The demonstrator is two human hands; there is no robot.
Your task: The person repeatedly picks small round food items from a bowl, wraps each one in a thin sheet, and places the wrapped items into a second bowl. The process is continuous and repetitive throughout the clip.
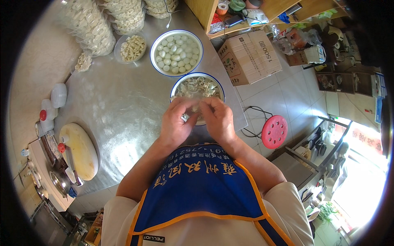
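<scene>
My left hand (178, 121) and my right hand (218, 120) meet over the near side of an enamel basin with a blue rim (224, 93). Thumbs and fingers of both are bent in towards each other, fingertips close together. Something pale and blurred shows between them, but my fingers hide most of it. Broken eggshells (200, 86) fill this basin. Touching its far side, a larger blue-rimmed enamel basin (150, 55) holds many peeled eggs (177, 52), whitish and smooth.
The steel table (123, 95) carries stacked plastic bowls of pale cut pieces (89, 27) and a single such bowl (132, 49). At left lie a round chopping board (83, 153) and a knife (70, 160). A cardboard box (252, 58) and red stool (274, 132) stand beyond the right edge.
</scene>
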